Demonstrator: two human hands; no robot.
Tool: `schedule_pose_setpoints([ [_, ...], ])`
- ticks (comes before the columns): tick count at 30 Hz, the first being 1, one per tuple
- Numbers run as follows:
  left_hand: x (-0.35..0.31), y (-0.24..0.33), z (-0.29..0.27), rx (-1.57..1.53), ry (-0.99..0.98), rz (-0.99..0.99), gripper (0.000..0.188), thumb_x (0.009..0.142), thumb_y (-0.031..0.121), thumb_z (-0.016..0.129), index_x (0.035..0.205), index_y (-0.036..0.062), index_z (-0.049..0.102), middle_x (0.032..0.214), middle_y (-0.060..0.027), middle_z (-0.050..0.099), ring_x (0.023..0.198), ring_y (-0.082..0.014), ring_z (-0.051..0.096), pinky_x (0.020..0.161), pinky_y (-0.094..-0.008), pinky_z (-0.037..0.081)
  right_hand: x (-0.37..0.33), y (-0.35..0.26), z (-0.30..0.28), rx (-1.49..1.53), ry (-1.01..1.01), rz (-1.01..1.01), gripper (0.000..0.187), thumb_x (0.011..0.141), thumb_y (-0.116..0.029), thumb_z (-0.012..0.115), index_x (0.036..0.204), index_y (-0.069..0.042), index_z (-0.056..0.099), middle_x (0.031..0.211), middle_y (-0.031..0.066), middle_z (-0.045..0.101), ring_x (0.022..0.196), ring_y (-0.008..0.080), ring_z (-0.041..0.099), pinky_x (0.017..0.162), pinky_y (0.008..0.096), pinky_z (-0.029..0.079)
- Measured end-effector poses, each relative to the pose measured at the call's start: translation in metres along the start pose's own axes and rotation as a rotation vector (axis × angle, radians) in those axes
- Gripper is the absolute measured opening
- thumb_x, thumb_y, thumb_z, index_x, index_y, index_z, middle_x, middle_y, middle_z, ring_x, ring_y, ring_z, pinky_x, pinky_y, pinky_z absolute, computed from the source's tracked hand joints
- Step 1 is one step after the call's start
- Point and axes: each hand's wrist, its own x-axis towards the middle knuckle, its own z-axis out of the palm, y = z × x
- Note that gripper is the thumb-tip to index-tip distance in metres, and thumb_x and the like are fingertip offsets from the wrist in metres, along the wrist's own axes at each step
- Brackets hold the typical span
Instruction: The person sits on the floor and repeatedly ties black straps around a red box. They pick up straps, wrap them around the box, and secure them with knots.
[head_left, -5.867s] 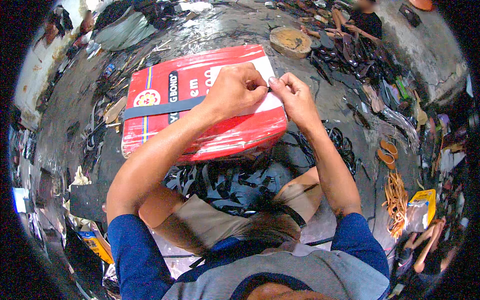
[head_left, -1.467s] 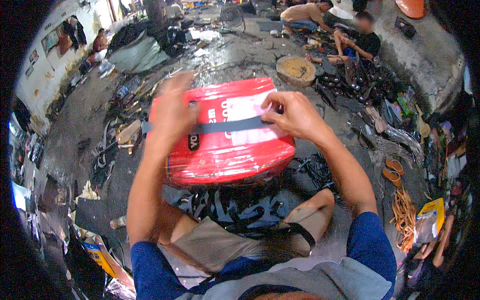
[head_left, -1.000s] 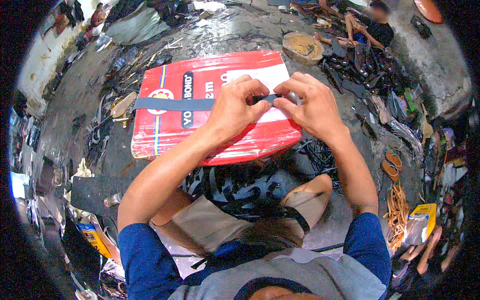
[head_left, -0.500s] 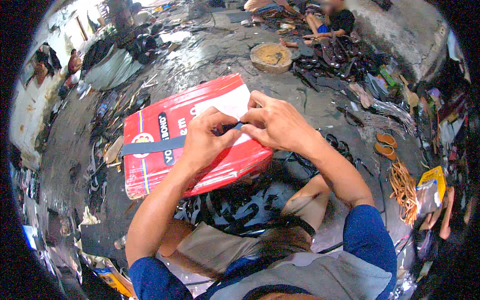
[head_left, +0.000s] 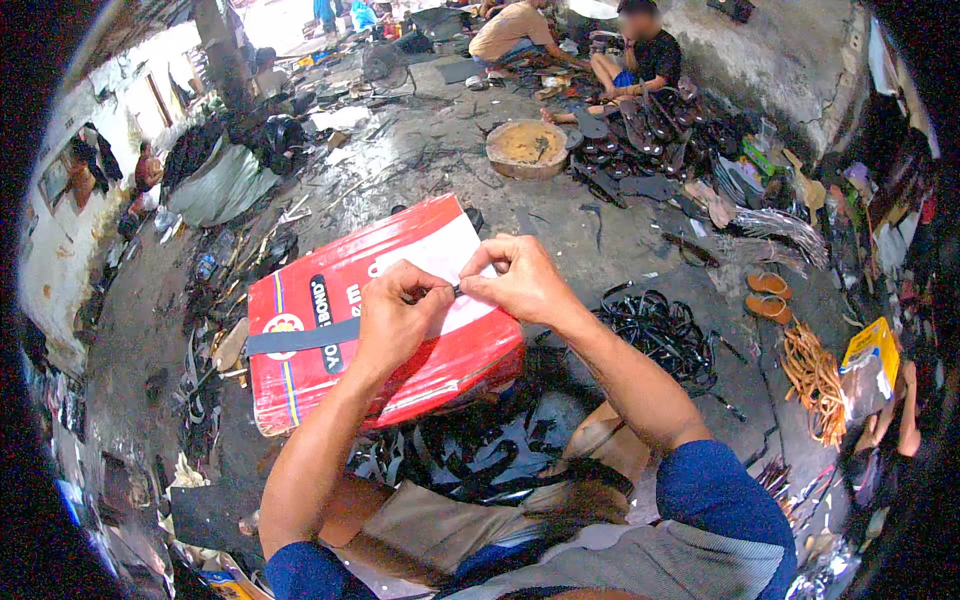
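A red cardboard box [head_left: 465,365] with a shiny wrap lies over my lap. A dark grey strap [head_left: 300,339] runs flat across it from its left edge toward my hands. My left hand [head_left: 400,312] rests over the box with thumb and fingers pinched on the strap. My right hand [head_left: 522,282] meets it fingertip to fingertip, pinching a small dark end of the strap. The fingers hide most of that end. Under the hands lies a white patch [head_left: 462,240] of the box top.
Tangled black straps [head_left: 655,340] lie right of the box. Farther right are brown sandals [head_left: 769,297], a bundle of tan strips [head_left: 812,385] and a yellow packet [head_left: 872,352]. Ahead stand a round wooden block [head_left: 527,150], a heap of dark sandals [head_left: 650,150] and seated people [head_left: 655,55].
The view has tilted up, so the box sits lower and more of the far floor shows. Both hands keep their pinch and have shifted slightly left in the picture.
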Motion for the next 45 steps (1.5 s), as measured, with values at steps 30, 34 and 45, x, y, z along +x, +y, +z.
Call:
schedule_pose_setpoints([
  [30,0.023,0.017,0.028,-0.078,0.030,0.253,0.006,0.079,0.005,0.074,0.078,-0.0006,0.074,0.074,-0.0093,0.068,0.065,-0.0149,0.065,0.060,-0.0301,0.051,-0.017,-0.007,-0.021,1.017,-0.085,0.738,0.022,0.100,-0.037,0.065,0.090,-0.020,0.056,0.064,-0.0063,0.049,0.044,0.0036,0.041,0.035,0.0211,0.026],
  [34,0.024,0.014,0.031,-0.087,0.029,0.258,0.006,0.079,0.005,0.074,0.080,-0.0010,0.075,0.075,-0.0088,0.068,0.065,-0.0141,0.065,0.060,-0.0298,0.052,0.021,-0.013,-0.012,0.116,0.120,0.322,0.034,0.100,-0.041,0.063,0.087,-0.010,0.064,0.067,0.0020,0.060,0.052,0.0131,0.056,0.043,0.0297,0.040],
  [45,0.024,0.010,0.028,-0.100,0.011,0.183,0.008,0.080,0.006,0.075,0.085,-0.0005,0.077,0.080,-0.0077,0.071,0.069,-0.0127,0.067,0.064,-0.0278,0.054,0.009,0.056,0.017,-0.099,0.240,0.258,0.028,0.095,-0.024,0.064,0.093,0.003,0.070,0.089,0.0246,0.072,0.084,0.0376,0.072,0.077,0.0456,0.053],
])
